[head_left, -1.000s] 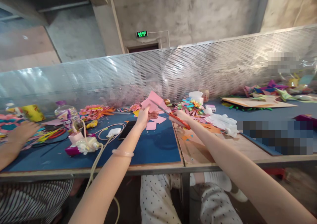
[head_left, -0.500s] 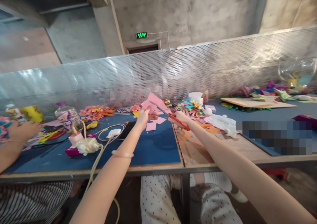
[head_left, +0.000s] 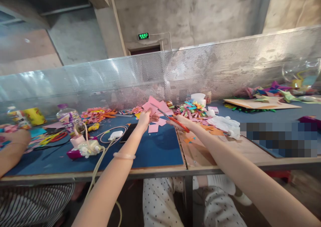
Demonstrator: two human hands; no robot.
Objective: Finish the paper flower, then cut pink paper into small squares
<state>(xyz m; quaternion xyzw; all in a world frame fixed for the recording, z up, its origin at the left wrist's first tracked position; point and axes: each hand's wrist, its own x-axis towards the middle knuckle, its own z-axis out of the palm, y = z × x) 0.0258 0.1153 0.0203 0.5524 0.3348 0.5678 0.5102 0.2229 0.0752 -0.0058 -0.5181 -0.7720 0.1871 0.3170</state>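
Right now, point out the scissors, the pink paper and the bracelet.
scissors (head_left: 178,123), head view, on the red handle.
pink paper (head_left: 153,104), head view, on the raised sheet's middle.
bracelet (head_left: 124,155), head view, on the band's front.

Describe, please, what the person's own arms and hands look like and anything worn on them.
Both forearms are bare, with no sleeves in view. The left wrist carries a smooth, pale pink translucent bangle. The left hand and the right hand wear no gloves; no rings or watch can be made out at this size. The right forearm bears nothing.
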